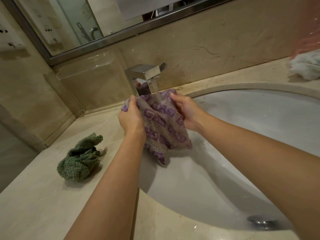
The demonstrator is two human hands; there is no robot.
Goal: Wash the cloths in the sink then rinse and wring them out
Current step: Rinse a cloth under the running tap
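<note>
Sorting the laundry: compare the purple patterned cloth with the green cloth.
The purple patterned cloth hangs under the running tap, gripped by the left hand and right hand; the green cloth lies bunched on the counter, untouched. One is patterned, the other plain. Both look fluffy.

Head-worn view, steeply down, close over sink point(259, 118)

Open white basin point(242, 135) right of and below both hands. Chrome faucet point(145, 78) and its stream directly ahead. Crumpled green cloth point(81, 160) on left countertop point(34, 196); white cloth point(306, 66) far right.
</note>
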